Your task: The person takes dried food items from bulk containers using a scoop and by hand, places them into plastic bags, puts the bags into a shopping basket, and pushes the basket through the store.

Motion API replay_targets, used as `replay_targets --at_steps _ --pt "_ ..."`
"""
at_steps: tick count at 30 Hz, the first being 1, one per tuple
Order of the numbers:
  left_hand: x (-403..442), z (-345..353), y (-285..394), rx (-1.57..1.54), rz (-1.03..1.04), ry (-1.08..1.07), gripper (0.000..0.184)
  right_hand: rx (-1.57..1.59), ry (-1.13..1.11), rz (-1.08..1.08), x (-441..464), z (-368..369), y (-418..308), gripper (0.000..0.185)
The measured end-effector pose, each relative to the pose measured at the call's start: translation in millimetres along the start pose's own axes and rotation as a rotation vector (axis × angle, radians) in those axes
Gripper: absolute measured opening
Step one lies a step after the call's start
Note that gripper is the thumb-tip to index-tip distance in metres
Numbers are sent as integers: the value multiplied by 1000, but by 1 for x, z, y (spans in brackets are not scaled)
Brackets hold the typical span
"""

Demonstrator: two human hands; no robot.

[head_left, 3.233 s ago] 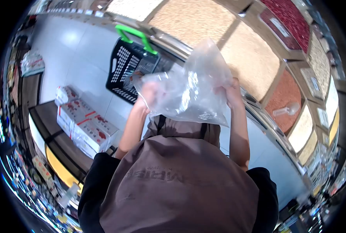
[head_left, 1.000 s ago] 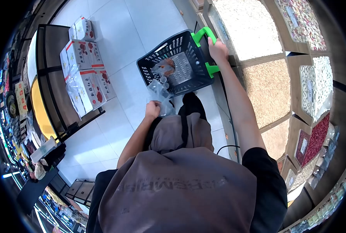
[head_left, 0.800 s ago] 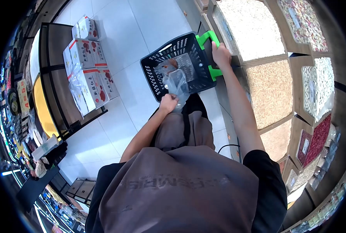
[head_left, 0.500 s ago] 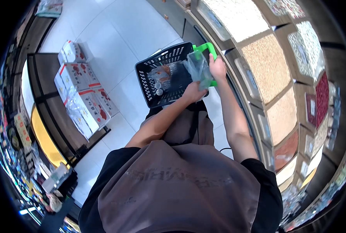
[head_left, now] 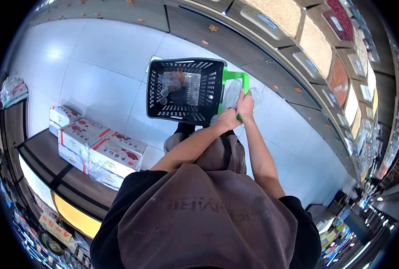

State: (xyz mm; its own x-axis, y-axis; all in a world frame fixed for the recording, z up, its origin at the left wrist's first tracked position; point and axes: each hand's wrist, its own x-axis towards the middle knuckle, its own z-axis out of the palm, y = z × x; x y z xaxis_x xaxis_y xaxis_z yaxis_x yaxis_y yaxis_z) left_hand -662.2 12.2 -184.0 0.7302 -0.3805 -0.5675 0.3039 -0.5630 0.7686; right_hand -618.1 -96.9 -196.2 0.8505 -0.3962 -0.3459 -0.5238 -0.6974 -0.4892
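A black shopping basket [head_left: 188,117] with perforated walls hangs low in front of me. Its green handle [head_left: 236,75] is folded out to the right, and my right hand [head_left: 245,106] is closed round it. Just left of that, my left hand [head_left: 227,119] has its fingers curled on a clear plastic bag [head_left: 232,95] by the handle's lower end; part of the bag is hidden behind the hands. Inside the basket lie a clear bag with something orange-brown [head_left: 176,80] and two small round clear-topped containers [head_left: 164,97].
White cartons [head_left: 105,145] with red print, partly wrapped in plastic, sit on a low dark shelf [head_left: 42,150] at left. Bins of grain [head_left: 316,47] line the counter at upper right, above dark drawers [head_left: 248,49]. Pale tiles [head_left: 105,58] cover the floor.
My view has turned, so the bins sit farther up and right and the cartons lower. The plastic bag is lower against the handle, and my hands are closer together.
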Motion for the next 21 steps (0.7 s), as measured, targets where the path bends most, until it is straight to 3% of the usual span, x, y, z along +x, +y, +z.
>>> replay_targets --at_steps 7,9,12,16,20,21 --pt "-43 48 -21 205 66 -213 58 27 -21 176 -73 0 62 51" --pt "-52 70 -27 267 58 -186 40 67 -10 219 -94 -5 76 51" --pt "-67 93 -52 246 108 -204 38 146 -10 261 -121 -4 100 50" --pt "-101 95 -71 310 29 -330 41 256 10 340 -168 7 123 50" --pt "-132 103 -86 440 85 -196 29 132 61 380 -233 -5 117 52" --pt "-137 89 -92 454 65 -366 29 60 73 393 -250 -5 122 52"
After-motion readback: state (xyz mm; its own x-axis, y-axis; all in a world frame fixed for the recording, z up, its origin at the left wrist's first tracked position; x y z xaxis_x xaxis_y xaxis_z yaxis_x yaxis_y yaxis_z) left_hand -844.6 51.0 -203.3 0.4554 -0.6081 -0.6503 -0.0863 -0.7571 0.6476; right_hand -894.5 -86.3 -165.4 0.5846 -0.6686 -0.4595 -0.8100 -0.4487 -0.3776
